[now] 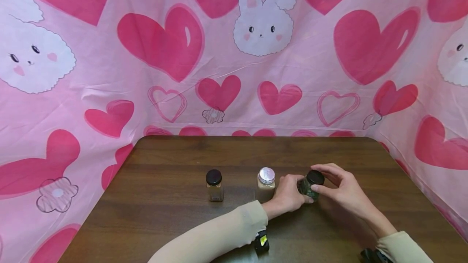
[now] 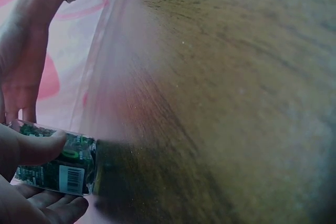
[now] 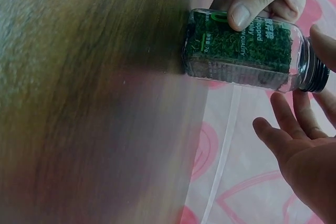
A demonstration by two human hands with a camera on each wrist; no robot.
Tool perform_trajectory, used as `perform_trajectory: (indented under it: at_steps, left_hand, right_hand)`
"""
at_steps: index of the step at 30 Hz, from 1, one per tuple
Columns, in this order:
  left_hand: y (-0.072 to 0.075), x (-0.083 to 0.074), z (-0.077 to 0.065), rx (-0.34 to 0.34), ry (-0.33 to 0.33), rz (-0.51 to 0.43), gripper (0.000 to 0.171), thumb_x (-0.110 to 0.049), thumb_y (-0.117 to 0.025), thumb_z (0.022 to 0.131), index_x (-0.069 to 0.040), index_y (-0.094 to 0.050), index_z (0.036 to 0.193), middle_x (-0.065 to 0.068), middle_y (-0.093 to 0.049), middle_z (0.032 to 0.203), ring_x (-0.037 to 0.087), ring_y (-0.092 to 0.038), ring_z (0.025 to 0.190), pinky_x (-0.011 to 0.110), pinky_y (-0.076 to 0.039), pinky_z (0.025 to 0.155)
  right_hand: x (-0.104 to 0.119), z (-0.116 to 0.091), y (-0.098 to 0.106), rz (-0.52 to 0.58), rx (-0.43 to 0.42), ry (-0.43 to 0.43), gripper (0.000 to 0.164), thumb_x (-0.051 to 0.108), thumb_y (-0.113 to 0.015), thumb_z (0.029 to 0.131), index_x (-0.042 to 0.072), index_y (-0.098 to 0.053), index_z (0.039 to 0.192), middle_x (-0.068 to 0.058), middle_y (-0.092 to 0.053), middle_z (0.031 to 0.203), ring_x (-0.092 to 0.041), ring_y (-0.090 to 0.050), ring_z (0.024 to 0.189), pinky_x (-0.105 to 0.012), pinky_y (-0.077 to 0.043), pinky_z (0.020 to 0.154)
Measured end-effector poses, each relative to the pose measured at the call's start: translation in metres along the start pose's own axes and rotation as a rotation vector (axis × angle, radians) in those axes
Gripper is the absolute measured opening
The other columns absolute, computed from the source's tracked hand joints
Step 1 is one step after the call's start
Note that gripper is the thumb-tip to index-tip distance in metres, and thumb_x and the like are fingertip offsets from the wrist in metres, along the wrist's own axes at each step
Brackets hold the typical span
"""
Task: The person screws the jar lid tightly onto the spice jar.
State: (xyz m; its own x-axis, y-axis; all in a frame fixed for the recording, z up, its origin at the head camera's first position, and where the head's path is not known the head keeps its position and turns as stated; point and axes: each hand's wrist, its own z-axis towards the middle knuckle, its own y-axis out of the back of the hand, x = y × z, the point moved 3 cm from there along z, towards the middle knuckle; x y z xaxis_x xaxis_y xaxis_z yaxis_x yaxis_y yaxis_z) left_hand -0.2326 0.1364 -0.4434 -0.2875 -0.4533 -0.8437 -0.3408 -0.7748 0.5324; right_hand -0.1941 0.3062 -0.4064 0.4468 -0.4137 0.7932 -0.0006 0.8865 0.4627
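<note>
A clear jar of chopped parsley (image 3: 252,51) with a black lid (image 1: 315,177) is between my two hands on the right half of the table. My left hand (image 1: 289,194) grips the jar's body, thumb across the label in the right wrist view. The right hand (image 1: 345,192) pinches the black lid between thumb and fingers. The jar's base is at or just over the tabletop; I cannot tell which. Left of my left hand stands a jar with a silver lid (image 1: 267,175) and pale contents. Farther left, a black-capped jar (image 1: 215,192) with brownish contents stands upright.
The brown wooden table (image 1: 164,165) has rounded far corners. Pink cloth (image 1: 226,64) with hearts and rabbits hangs behind it and at both sides. A dark wrist device (image 1: 261,242) sits at my left sleeve.
</note>
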Motion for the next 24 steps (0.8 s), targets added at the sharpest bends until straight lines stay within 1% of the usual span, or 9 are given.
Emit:
perform_trajectory:
  at_steps: [5, 7, 9, 11, 13, 15, 17, 20, 24]
  left_hand:
    - [-0.001, 0.0, 0.0, -0.007, -0.009, 0.006, 0.047, -0.008, -0.099, 0.072, -0.012, -0.08, 0.114, -0.009, -0.077, 0.098, 0.0, -0.064, 0.088, 0.022, -0.052, 0.085]
    - [-0.001, 0.0, 0.0, -0.015, -0.017, 0.015, 0.046, -0.009, -0.1, 0.071, -0.012, -0.08, 0.112, -0.009, -0.077, 0.097, 0.001, -0.064, 0.087, 0.021, -0.051, 0.083]
    - [-0.001, 0.0, 0.0, -0.023, -0.024, 0.022, 0.045, -0.009, -0.1, 0.07, -0.012, -0.08, 0.111, -0.008, -0.077, 0.095, 0.001, -0.064, 0.086, 0.02, -0.051, 0.082]
    - [-0.001, -0.001, 0.0, -0.029, -0.03, 0.03, 0.045, -0.01, -0.1, 0.07, -0.012, -0.08, 0.111, -0.008, -0.077, 0.095, 0.001, -0.064, 0.086, 0.02, -0.051, 0.081]
    - [0.0, -0.001, -0.001, -0.029, -0.03, 0.028, 0.046, -0.01, -0.1, 0.07, -0.011, -0.08, 0.112, -0.008, -0.077, 0.095, 0.001, -0.065, 0.086, 0.021, -0.051, 0.081]
    - [-0.001, -0.001, 0.0, -0.029, -0.025, 0.027, 0.047, -0.01, -0.1, 0.07, -0.011, -0.08, 0.113, -0.007, -0.077, 0.096, 0.001, -0.065, 0.087, 0.021, -0.051, 0.082]
    - [-0.001, 0.0, 0.0, -0.023, -0.016, 0.021, 0.048, -0.01, -0.1, 0.071, -0.011, -0.079, 0.114, -0.007, -0.077, 0.098, 0.002, -0.065, 0.088, 0.022, -0.052, 0.083]
    - [-0.001, 0.0, 0.0, -0.018, -0.005, 0.015, 0.049, -0.01, -0.099, 0.072, -0.011, -0.079, 0.116, -0.007, -0.077, 0.099, 0.002, -0.066, 0.09, 0.023, -0.052, 0.084]
    - [-0.001, 0.001, 0.0, -0.018, 0.0, 0.019, 0.049, -0.009, -0.099, 0.072, -0.011, -0.079, 0.116, -0.008, -0.077, 0.1, 0.002, -0.065, 0.09, 0.023, -0.052, 0.084]
  right_hand:
    - [0.002, 0.0, -0.003, -0.051, -0.031, -0.021, 0.051, -0.001, -0.088, 0.084, 0.004, -0.069, 0.131, -0.012, -0.064, 0.121, -0.003, -0.061, 0.118, -0.014, -0.043, 0.102]
    - [0.003, 0.0, -0.003, -0.072, -0.037, -0.024, 0.056, 0.001, -0.089, 0.083, 0.006, -0.067, 0.134, -0.011, -0.062, 0.122, -0.004, -0.059, 0.118, -0.013, -0.041, 0.103]
    - [0.003, -0.002, -0.003, -0.06, -0.026, -0.027, 0.062, 0.001, -0.089, 0.084, 0.006, -0.063, 0.14, -0.008, -0.061, 0.127, -0.005, -0.058, 0.121, -0.012, -0.04, 0.104]
    - [0.001, -0.003, -0.002, -0.006, 0.003, -0.026, 0.065, -0.001, -0.085, 0.087, 0.005, -0.058, 0.145, -0.005, -0.061, 0.133, -0.006, -0.057, 0.126, -0.012, -0.038, 0.105]
    - [-0.001, -0.004, 0.0, 0.084, 0.043, -0.018, 0.066, -0.007, -0.079, 0.09, 0.002, -0.053, 0.15, -0.002, -0.062, 0.14, -0.008, -0.055, 0.132, -0.014, -0.038, 0.107]
    - [-0.003, -0.005, 0.002, 0.18, 0.09, 0.0, 0.064, -0.013, -0.071, 0.093, -0.003, -0.048, 0.152, -0.003, -0.062, 0.143, -0.009, -0.054, 0.137, -0.016, -0.037, 0.108]
    - [-0.004, -0.004, 0.005, 0.246, 0.128, 0.027, 0.061, -0.017, -0.066, 0.094, -0.007, -0.046, 0.151, -0.006, -0.063, 0.145, -0.012, -0.053, 0.139, -0.018, -0.037, 0.11]
    - [-0.005, -0.004, 0.007, 0.294, 0.168, 0.053, 0.056, -0.02, -0.061, 0.095, -0.013, -0.046, 0.149, -0.009, -0.062, 0.146, -0.015, -0.053, 0.14, -0.021, -0.039, 0.11]
    - [-0.006, -0.003, 0.008, 0.304, 0.191, 0.044, 0.051, -0.018, -0.06, 0.097, -0.015, -0.047, 0.146, -0.007, -0.062, 0.146, -0.015, -0.056, 0.137, -0.024, -0.045, 0.107]
